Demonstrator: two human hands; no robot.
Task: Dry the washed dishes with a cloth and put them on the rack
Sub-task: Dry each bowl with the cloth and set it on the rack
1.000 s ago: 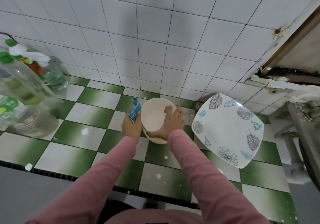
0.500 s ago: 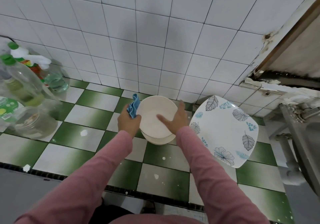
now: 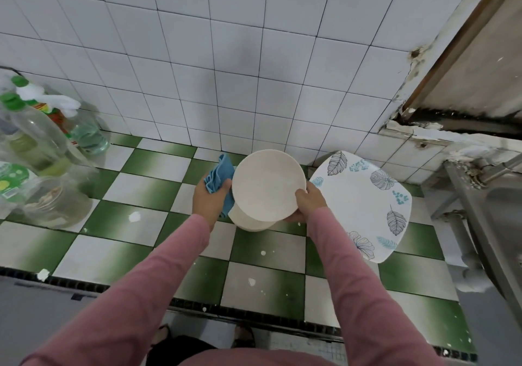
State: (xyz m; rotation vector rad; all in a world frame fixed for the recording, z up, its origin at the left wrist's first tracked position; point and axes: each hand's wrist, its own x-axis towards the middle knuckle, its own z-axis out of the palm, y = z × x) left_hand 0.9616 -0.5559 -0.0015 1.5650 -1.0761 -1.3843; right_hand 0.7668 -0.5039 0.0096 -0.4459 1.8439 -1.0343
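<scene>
A cream round plate (image 3: 268, 185) is tilted up above the green-and-white tiled counter (image 3: 135, 224). My right hand (image 3: 309, 203) grips its right rim, thumb on the face. My left hand (image 3: 209, 200) holds a crumpled blue cloth (image 3: 220, 175) against the plate's left edge. Under the lifted plate lies another cream plate (image 3: 251, 223) on the counter. A large square white plate with a leaf pattern (image 3: 364, 204) leans at the right, next to my right hand.
Several plastic bottles and a glass jar (image 3: 53, 204) crowd the counter's left end. A white tiled wall (image 3: 226, 69) rises behind. A steel sink (image 3: 497, 210) with a grey drainpipe sits at the far right. The counter's dark front edge (image 3: 254, 312) runs below my forearms.
My right hand has shifted from the plate's face to its right rim, and the top cream plate has risen and tilted up off the one beneath.
</scene>
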